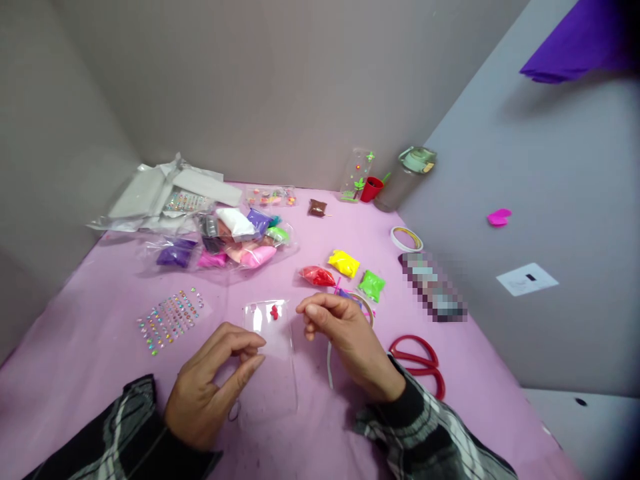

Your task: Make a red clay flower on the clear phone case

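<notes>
A clear phone case (273, 373) lies flat on the pink tabletop between my hands, with a small cluster of red clay bits (274, 312) near its top edge. My left hand (215, 387) is over the case's left edge, thumb and fingertips a little apart with nothing visible between them. Right of the case my right hand (345, 333) is raised, thumb pressed to curled fingers; anything in that pinch is too small or hidden to make out. Packets of red clay (317, 275), yellow clay (344, 263) and green clay (371, 285) lie just beyond it.
Red-handled scissors (425, 367) and a tape roll (407, 239) lie at right, near a blurred-out dark object (433, 287). A gem sticker sheet (170, 320) is at left. Bagged clay packets (240, 240) lie behind. A bottle (405, 180) and decorated clear case (357, 175) stand by the wall.
</notes>
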`<state>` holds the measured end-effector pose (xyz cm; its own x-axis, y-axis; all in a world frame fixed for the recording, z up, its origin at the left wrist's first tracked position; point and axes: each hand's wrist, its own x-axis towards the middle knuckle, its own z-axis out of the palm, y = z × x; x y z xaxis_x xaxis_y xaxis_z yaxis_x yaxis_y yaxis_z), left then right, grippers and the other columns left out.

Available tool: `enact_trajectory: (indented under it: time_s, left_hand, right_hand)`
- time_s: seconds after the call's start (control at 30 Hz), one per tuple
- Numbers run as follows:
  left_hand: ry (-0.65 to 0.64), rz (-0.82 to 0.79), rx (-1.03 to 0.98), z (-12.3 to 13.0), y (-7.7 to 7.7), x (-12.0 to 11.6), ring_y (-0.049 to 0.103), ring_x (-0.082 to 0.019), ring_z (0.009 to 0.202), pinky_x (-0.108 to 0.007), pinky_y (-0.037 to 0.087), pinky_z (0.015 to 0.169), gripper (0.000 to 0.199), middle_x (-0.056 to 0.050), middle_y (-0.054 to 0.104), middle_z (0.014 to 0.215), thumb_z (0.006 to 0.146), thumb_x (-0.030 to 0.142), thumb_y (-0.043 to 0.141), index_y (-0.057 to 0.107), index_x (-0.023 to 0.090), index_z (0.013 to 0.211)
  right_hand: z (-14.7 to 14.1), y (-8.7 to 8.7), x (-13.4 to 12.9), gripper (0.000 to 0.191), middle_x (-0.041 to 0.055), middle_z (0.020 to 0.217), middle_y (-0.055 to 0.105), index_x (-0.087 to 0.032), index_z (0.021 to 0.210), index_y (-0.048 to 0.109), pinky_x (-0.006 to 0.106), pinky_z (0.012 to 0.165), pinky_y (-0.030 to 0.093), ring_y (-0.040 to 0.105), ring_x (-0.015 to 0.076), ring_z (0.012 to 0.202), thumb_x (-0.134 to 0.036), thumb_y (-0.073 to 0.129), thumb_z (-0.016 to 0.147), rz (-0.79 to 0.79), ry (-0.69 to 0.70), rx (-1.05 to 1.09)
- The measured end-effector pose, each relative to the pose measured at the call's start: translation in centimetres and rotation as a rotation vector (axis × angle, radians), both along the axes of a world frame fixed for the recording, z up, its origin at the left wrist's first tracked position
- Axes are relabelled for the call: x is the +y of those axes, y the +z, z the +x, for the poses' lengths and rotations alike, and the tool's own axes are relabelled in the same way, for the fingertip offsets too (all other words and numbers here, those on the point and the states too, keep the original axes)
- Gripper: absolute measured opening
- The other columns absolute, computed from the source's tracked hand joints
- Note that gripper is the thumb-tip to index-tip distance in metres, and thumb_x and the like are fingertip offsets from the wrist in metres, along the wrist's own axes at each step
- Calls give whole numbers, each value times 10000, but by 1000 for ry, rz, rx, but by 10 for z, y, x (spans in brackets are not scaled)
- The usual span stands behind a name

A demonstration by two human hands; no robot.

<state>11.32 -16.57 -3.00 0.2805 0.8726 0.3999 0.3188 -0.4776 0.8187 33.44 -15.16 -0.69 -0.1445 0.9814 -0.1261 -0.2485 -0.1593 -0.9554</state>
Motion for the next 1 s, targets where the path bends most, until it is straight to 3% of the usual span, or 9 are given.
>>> enact_trajectory:
  time_s: [0.13,0.33,0.43,0.63,0.83,1.0]
  left_hand:
    - [-35,1,53,-3,-1,2,682,-146,750,-220,557,680,116,-4,677,829,932,167,612,688,225,997]
    - [-67,-30,78,-9,-5,1,681,-155,775,-234,563,705,114,-13,681,851,953,198,602,680,227,1031]
    - [-63,-38,70,-8,-5,1,679,-151,771,-231,556,702,118,-10,678,848,952,186,599,680,227,1028]
    - [-4,-108,0,0,-3,-3,653,-154,788,-242,515,725,106,-3,669,842,951,214,595,699,234,965]
    - [12,-167,-26,3,-2,-8,634,-165,827,-262,498,758,139,-17,663,868,974,232,562,701,232,966]
    - [11,-144,0,0,-3,-4,648,-166,818,-255,515,741,123,-15,672,863,963,231,579,701,233,971]
  right_hand:
    - [-3,-1,-2,272,-35,655,623,-169,837,736,210,560,448,558,75,548,-438,749,876,-57,60,38]
    - [-9,0,-5,242,-13,758,691,-179,952,749,249,682,506,618,100,656,-353,830,804,-96,149,53]
    - [-9,-1,-5,254,-25,718,671,-179,907,718,245,639,492,592,97,616,-363,846,786,-89,157,73]
    - [-10,-2,-7,369,-30,651,606,-159,745,634,225,573,411,500,73,543,-483,719,899,-63,184,2]
    - [-12,0,-7,258,-28,737,638,-169,915,721,253,656,458,562,92,622,-366,837,794,-100,200,35]
    - [-14,-1,-7,277,-34,745,638,-190,868,726,250,669,451,554,97,658,-339,897,709,-95,155,42]
